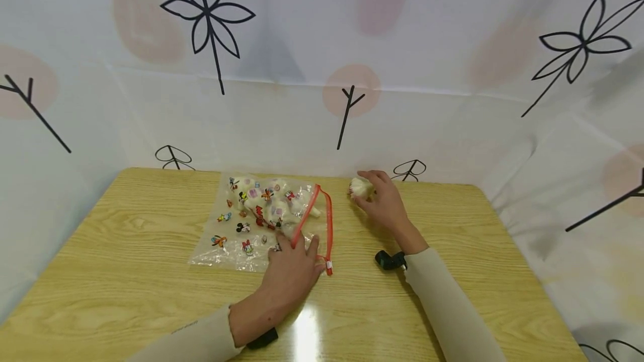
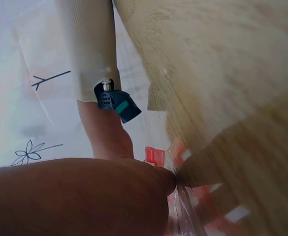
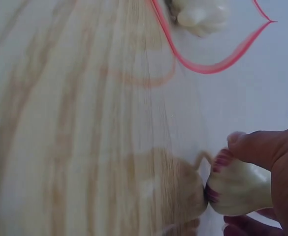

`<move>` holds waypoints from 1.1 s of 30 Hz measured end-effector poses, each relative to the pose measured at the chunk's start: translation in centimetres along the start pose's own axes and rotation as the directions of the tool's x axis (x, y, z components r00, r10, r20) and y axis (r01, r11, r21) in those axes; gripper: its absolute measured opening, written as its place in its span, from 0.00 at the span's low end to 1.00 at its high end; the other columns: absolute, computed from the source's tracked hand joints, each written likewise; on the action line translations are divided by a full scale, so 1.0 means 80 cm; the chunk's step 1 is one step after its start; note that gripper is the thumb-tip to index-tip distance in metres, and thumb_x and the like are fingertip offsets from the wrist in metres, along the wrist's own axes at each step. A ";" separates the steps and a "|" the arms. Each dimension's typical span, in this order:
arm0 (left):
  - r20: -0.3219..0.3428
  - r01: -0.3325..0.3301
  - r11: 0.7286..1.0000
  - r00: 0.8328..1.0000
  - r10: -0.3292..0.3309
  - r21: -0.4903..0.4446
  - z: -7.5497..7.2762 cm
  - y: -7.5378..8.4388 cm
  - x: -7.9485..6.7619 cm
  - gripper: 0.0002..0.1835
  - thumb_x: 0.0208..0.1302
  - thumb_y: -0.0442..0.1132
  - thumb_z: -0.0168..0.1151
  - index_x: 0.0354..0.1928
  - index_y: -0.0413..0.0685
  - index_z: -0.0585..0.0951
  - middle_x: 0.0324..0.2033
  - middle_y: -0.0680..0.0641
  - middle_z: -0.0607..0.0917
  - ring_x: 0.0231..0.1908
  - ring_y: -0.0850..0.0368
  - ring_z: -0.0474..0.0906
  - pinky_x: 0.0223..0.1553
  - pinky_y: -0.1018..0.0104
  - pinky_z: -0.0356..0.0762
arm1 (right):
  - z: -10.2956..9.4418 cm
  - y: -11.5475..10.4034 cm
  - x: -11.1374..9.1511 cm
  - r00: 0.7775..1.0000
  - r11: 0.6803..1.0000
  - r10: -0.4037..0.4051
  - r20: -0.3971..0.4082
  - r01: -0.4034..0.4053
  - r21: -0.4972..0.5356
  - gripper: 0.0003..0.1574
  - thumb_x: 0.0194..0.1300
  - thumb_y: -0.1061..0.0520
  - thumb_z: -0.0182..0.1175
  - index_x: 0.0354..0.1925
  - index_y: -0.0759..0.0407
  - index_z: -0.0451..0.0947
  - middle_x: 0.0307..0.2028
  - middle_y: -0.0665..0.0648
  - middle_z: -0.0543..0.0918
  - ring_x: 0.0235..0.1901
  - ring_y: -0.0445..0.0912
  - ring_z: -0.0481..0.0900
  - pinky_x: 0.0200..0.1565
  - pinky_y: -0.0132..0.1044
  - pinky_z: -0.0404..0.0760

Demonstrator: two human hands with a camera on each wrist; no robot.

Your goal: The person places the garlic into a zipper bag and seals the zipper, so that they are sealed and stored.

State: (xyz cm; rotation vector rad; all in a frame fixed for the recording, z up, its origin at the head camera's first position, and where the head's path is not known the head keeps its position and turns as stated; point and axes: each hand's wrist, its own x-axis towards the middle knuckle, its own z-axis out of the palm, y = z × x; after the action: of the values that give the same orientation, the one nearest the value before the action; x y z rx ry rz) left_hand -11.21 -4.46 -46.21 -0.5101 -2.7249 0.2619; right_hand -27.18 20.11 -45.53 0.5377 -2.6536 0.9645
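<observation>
A clear zip bag printed with small cartoon figures lies flat, several garlic bulbs inside. Its red-edged mouth gapes toward the right. My left hand presses on the bag's near side by the mouth, fingers spread and fairly straight. In the left wrist view its thumb touches the clear plastic low at the table. To the right of the bag, my right hand holds a single garlic bulb with purple streaks, thumb on one side and fingers on the other. That bulb sits right at the tabletop.
The wood-grain table ends at the back against a white cloth printed with plants. More cloth hangs at both sides. A dark wrist camera sticks out below the right wrist, and another below the left.
</observation>
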 end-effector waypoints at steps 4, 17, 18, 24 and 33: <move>0.004 -0.001 1.000 1.000 0.001 -0.002 0.000 0.000 0.000 0.34 0.72 0.69 0.60 0.68 0.55 0.83 0.55 0.40 0.87 0.53 0.24 0.83 0.30 0.48 0.88 | 0.001 -0.002 0.001 1.000 1.000 -0.004 -0.005 0.004 0.010 0.34 0.64 0.62 0.76 0.66 0.64 0.79 0.66 0.68 0.76 0.59 0.63 0.79 0.52 0.58 0.86; 0.019 -0.001 1.000 1.000 0.001 0.003 -0.002 0.001 -0.001 0.34 0.73 0.69 0.59 0.69 0.56 0.83 0.57 0.40 0.87 0.54 0.23 0.83 0.31 0.49 0.89 | 0.003 0.002 -0.006 0.998 0.999 0.049 0.043 -0.050 0.012 0.39 0.63 0.61 0.77 0.70 0.59 0.75 0.64 0.68 0.76 0.53 0.60 0.79 0.49 0.54 0.83; 0.024 -0.001 1.000 1.000 0.001 0.003 -0.003 0.001 -0.001 0.34 0.73 0.69 0.59 0.69 0.56 0.83 0.57 0.40 0.87 0.54 0.23 0.82 0.31 0.48 0.89 | 0.002 0.002 -0.007 0.998 0.999 0.043 0.041 -0.044 0.019 0.39 0.63 0.61 0.77 0.69 0.60 0.75 0.63 0.68 0.76 0.52 0.60 0.79 0.48 0.53 0.84; 0.043 -0.007 1.000 0.999 0.007 0.005 -0.004 0.001 -0.001 0.34 0.74 0.69 0.57 0.70 0.56 0.82 0.58 0.40 0.86 0.55 0.23 0.82 0.32 0.48 0.89 | -0.002 0.002 -0.011 0.998 0.998 0.037 0.060 -0.040 0.055 0.38 0.64 0.60 0.77 0.69 0.61 0.75 0.59 0.67 0.78 0.48 0.58 0.80 0.47 0.52 0.86; 0.034 -0.003 1.000 0.999 0.003 0.007 -0.004 0.000 -0.001 0.34 0.73 0.69 0.59 0.69 0.56 0.82 0.58 0.39 0.87 0.54 0.23 0.82 0.32 0.48 0.89 | -0.004 -0.011 -0.015 0.995 0.997 -0.002 0.100 -0.006 0.082 0.38 0.64 0.58 0.77 0.69 0.62 0.75 0.57 0.65 0.82 0.46 0.55 0.81 0.44 0.48 0.86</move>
State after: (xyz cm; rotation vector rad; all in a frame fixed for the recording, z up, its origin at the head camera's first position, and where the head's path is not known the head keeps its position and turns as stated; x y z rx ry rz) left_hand -11.03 -4.47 -45.96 -0.5120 -2.7548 0.2835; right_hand -25.67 19.97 -45.24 0.6175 -2.7121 1.0778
